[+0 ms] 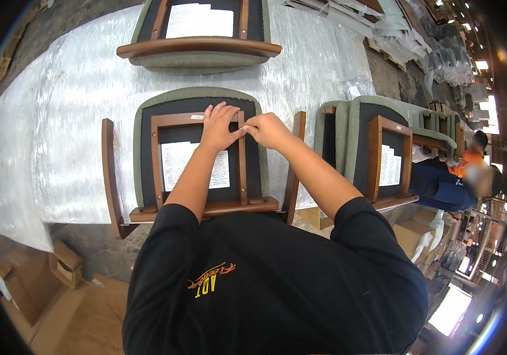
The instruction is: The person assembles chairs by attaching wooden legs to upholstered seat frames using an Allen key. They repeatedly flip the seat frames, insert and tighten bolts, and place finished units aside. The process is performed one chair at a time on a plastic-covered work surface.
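Note:
In front of me an upholstered chair seat (141, 142) lies with its dark underside up, edged in grey-green fabric. A brown wooden frame (155, 154) is fixed on it, and a printed paper sheet (221, 168) lies inside. My left hand (220, 125) rests on the frame's far right corner, fingers stretched over the rail and thumb near the right-hand bar. Beside it my right hand (268, 130) pinches at that same bar. Whatever sits between those fingertips is too small to make out. Wooden side pieces (109, 171) stand to the left and right of the seat.
The table is covered in clear plastic wrap (70, 118). Another upturned seat (200, 59) lies at the far side, and more stand on the right (360, 142). A person in dark blue (443, 186) and one in orange are at the right. Cardboard (87, 313) covers the floor lower left.

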The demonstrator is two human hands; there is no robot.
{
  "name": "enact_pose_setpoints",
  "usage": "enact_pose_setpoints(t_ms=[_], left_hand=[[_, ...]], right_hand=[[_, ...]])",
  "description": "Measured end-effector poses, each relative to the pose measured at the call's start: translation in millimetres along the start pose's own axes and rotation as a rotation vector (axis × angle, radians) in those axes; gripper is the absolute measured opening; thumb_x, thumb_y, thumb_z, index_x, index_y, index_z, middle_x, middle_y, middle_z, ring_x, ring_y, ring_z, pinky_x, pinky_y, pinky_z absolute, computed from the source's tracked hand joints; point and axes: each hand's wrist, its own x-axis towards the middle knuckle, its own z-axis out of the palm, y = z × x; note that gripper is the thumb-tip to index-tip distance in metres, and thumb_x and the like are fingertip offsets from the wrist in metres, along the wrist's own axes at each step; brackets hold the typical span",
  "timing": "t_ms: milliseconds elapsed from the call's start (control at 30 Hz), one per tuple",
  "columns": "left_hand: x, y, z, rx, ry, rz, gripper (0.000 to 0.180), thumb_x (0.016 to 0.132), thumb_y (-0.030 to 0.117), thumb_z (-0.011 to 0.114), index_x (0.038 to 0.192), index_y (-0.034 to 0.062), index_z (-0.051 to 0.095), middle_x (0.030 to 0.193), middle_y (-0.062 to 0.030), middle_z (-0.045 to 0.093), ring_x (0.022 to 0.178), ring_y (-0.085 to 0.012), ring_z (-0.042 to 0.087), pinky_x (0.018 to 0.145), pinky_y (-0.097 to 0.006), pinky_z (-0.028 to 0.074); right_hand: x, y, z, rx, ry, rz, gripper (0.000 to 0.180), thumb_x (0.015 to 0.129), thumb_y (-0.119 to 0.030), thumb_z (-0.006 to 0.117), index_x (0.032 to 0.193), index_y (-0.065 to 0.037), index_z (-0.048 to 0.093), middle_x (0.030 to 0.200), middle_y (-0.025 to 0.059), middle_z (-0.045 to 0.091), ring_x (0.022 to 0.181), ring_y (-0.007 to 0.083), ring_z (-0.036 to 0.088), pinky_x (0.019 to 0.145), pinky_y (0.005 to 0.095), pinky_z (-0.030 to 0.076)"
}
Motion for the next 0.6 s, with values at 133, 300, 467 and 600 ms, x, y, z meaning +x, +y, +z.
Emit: enact_pose_setpoints(t_ms=[133, 300, 467, 600], left_hand=[[4.1, -3.2, 4.2, -0.010, 0.022, 0.030, 0.067, 0.082, 0.040, 0.085, 0.139, 0.0137, 0.064, 0.145, -0.0070, 0.062, 0.150, -0.0312, 0.043, 0.128, -0.055, 0.019], [8.1, 3.3, -3.4, -0.014, 0.031, 0.071, 0.066, 0.080, 0.037, 0.086, 0.137, 0.0140, 0.064, 0.142, -0.0073, 0.064, 0.147, -0.0337, 0.046, 0.126, -0.058, 0.021], [10.0, 4.6, -17.4, -0.007, -0.136, 0.066, 0.071, 0.081, 0.036, 0.086, 0.143, 0.0127, 0.062, 0.145, -0.0101, 0.063, 0.148, -0.0342, 0.045, 0.126, -0.059, 0.019], [21.5, -29.3, -43.1, -0.304, -0.133, -0.051, 0.057, 0.088, 0.028, 0.083, 0.139, 0.0081, 0.065, 0.142, -0.0170, 0.065, 0.135, -0.0405, 0.058, 0.116, -0.048, 0.042]], right_hand=[[-4.5, -5.9, 6.2, 0.048, 0.160, -0.047, 0.019, 0.094, -0.024, 0.072, 0.092, -0.006, 0.080, 0.088, 0.0184, 0.076, 0.083, 0.0382, 0.073, 0.078, 0.0437, 0.057], [-13.1, -22.6, 5.0, 0.030, 0.395, -0.068, 0.017, 0.094, -0.022, 0.071, 0.090, -0.006, 0.078, 0.086, 0.0157, 0.072, 0.082, 0.0376, 0.068, 0.074, 0.0469, 0.055], [-43.2, -27.2, 3.5, 0.111, 0.835, 0.048, 0.020, 0.097, -0.023, 0.072, 0.103, -0.006, 0.079, 0.091, 0.0157, 0.071, 0.085, 0.0357, 0.070, 0.077, 0.0438, 0.057], [-122.6, -24.5, 22.3, -0.009, 0.805, 0.492, 0.039, 0.096, -0.024, 0.076, 0.131, -0.008, 0.071, 0.100, 0.0183, 0.073, 0.085, 0.0309, 0.072, 0.077, 0.0396, 0.058]])
